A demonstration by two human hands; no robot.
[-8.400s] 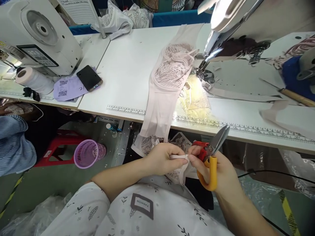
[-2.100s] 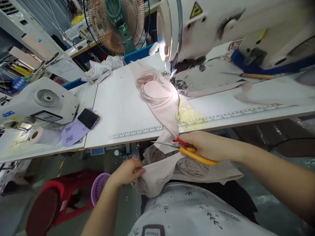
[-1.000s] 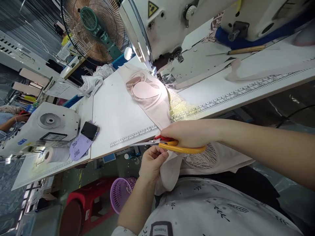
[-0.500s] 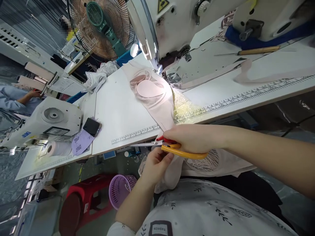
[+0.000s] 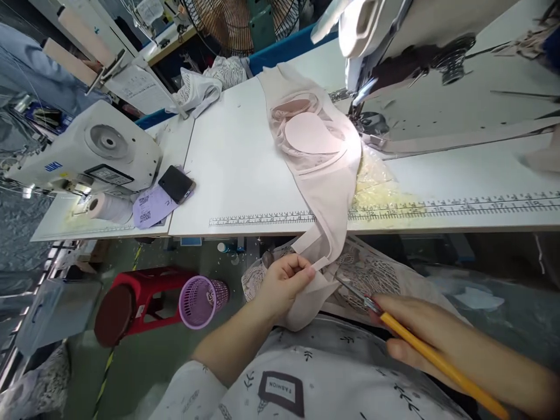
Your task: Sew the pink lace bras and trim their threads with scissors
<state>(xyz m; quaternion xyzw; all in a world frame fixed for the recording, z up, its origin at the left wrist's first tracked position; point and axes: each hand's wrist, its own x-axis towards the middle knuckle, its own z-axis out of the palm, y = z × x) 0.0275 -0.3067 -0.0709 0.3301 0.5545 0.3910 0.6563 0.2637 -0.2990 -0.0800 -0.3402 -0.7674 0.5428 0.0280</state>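
A pale pink lace garment (image 5: 319, 169) lies on the white sewing table (image 5: 236, 169) and hangs over its front edge into my lap. My left hand (image 5: 282, 286) pinches the hanging end of the fabric below the table edge, fingers closed on it. My right hand (image 5: 420, 338) is low at the right, closed round the yellow handle of the scissors (image 5: 394, 324), whose blades point up-left toward the fabric near my left hand. A round pink cup pad (image 5: 310, 133) rests on the garment beside the sewing machine's needle area (image 5: 363, 119).
A second white sewing machine (image 5: 91, 151) stands at the left, with a thread roll (image 5: 109, 207), a phone (image 5: 176, 184) and a purple paper (image 5: 151, 207) near it. Under the table are a red stool (image 5: 131, 297) and a purple basket (image 5: 201, 293). A fan (image 5: 245, 23) stands behind.
My right hand with the scissors has drawn back from the table edge, down and to the right. My left hand still grips the fabric end. The view has tilted downward.
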